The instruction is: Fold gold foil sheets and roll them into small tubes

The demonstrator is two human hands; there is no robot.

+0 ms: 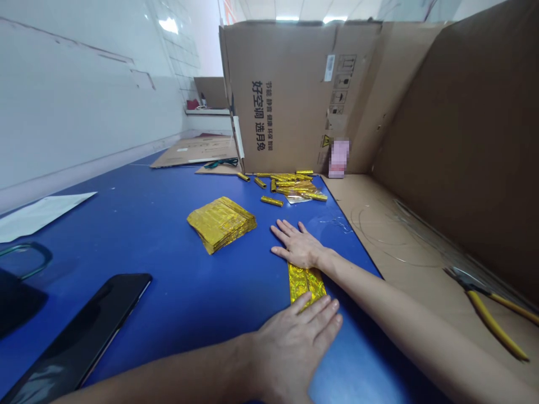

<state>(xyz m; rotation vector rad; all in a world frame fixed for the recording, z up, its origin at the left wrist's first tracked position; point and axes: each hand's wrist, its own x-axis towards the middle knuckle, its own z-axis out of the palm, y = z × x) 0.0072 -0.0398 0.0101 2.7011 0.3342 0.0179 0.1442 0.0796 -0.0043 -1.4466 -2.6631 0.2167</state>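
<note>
A gold foil sheet (306, 282) lies flat on the blue table (160, 224) between my two hands. My right hand (298, 246) rests flat on its far end, fingers stretched out and spread. My left hand (295, 343) lies flat over its near end, fingers straight and together. Left of the right hand sits a stack of gold foil sheets (221, 223). Farther back lies a scatter of rolled gold foil tubes (290, 185), one of them (272, 201) a little apart from the rest.
A tall cardboard box (290, 95) stands at the back, with cardboard lining the right side (404, 235). Yellow-handled pliers (490, 314) and thin wire lie on that cardboard. A black phone (84, 331) and a white paper (37, 213) lie at the left.
</note>
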